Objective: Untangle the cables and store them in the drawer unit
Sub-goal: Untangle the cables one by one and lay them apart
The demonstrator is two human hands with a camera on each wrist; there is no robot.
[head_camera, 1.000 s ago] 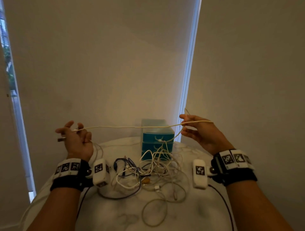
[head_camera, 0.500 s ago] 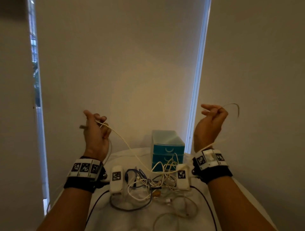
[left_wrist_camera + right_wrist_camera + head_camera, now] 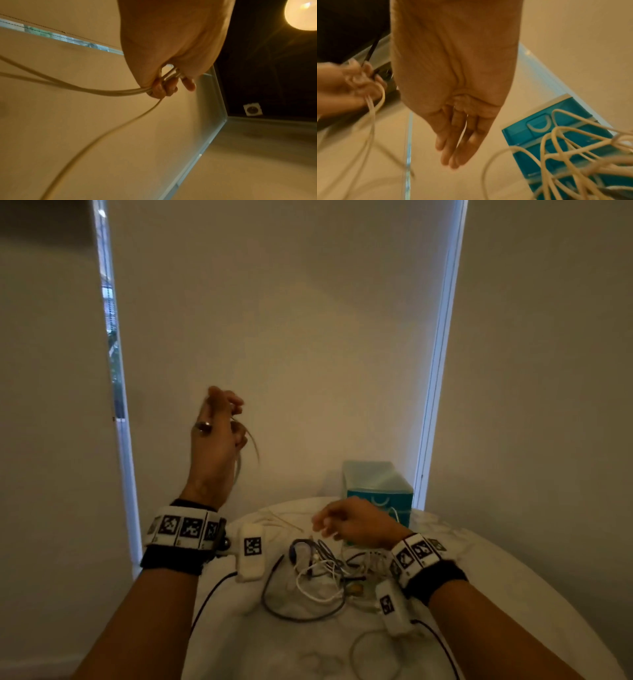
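Observation:
My left hand (image 3: pixel 233 419) is raised high at the left and grips a white cable (image 3: pixel 255 448) gathered in loops; the left wrist view shows its fingers (image 3: pixel 161 89) curled round several strands of that cable (image 3: pixel 102 92). My right hand (image 3: pixel 322 525) hovers low over the table with relaxed fingers and holds nothing; the right wrist view shows its palm (image 3: pixel 452 152) flat and bare. A tangle of white, black and blue cables (image 3: pixel 325 573) lies below it. The teal drawer unit (image 3: pixel 376 491) stands behind the right hand, its drawers closed (image 3: pixel 556 135), with white loops (image 3: pixel 573 155) in front.
The round white marble table (image 3: pixel 496 594) carries everything. A black cable loop (image 3: pixel 274 604) and a white loop (image 3: pixel 363 652) lie nearer to me. Closed blinds and a bright window gap (image 3: pixel 431 371) stand right behind the table.
My right hand has let go of the white cable's end and dropped from head height to just over the tangle. My left hand has risen with the cable gathered in it.

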